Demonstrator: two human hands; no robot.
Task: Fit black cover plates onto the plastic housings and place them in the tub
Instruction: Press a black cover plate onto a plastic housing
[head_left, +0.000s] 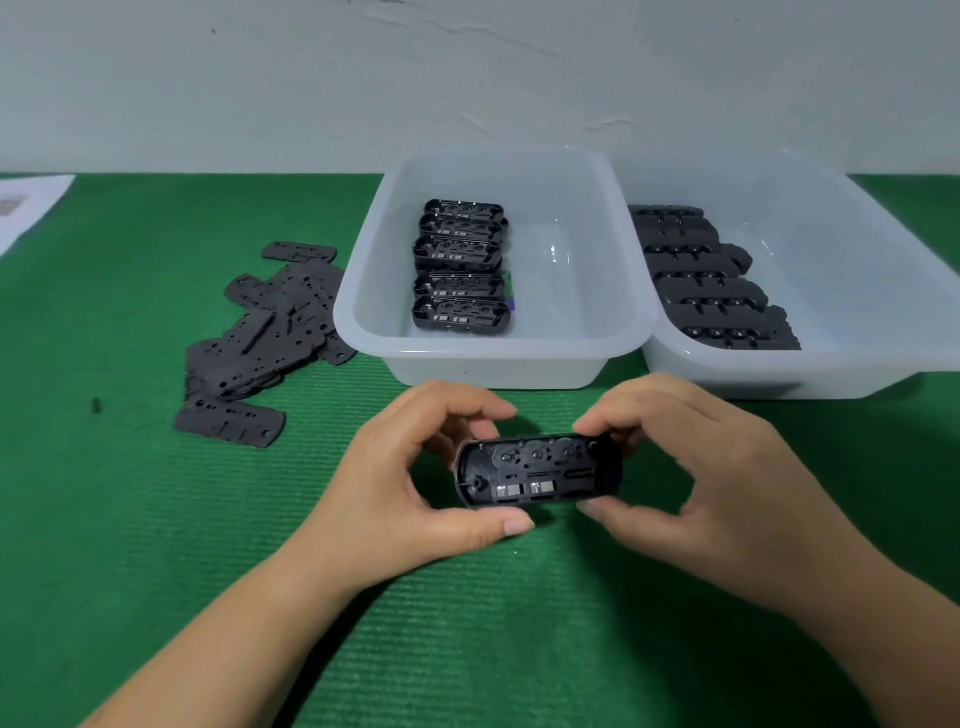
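At the far left edge a sheet of paper (28, 208) is lying on the green table (130, 519), cut off by the frame, its print too blurred to read. Next to the right, a loose pile of black cover plates (270, 332) is spreading over the table, overlapping so much that no count is possible. A small dark speck (95, 406) is sitting apart to their left; what it is cannot be told.

In the near middle, the left hand (410, 483) is gripping the left end of an open housing (537, 472), thumb under the near edge and fingers curled over the far edge. The right hand (696, 483) is pinching the right end the same way. The housing is being held just above the table, its inner side up and showing round parts and a small spring, with no plate on it yet.

The housing looks light and stiff, and its smooth shell could slip, so holding it by the ends seems the safest grip. The inner parts look delicate and are best left untouched. The plates appear thin and perhaps slightly flexible, so they are likely best lifted by the edges.

Behind the hands, the middle tub (363, 312) is holding a row of open housings (461, 270). The right tub (883, 270) is holding a row of closed units (711, 280), partly hidden by its cloudy wall, and its far right end is cut off.
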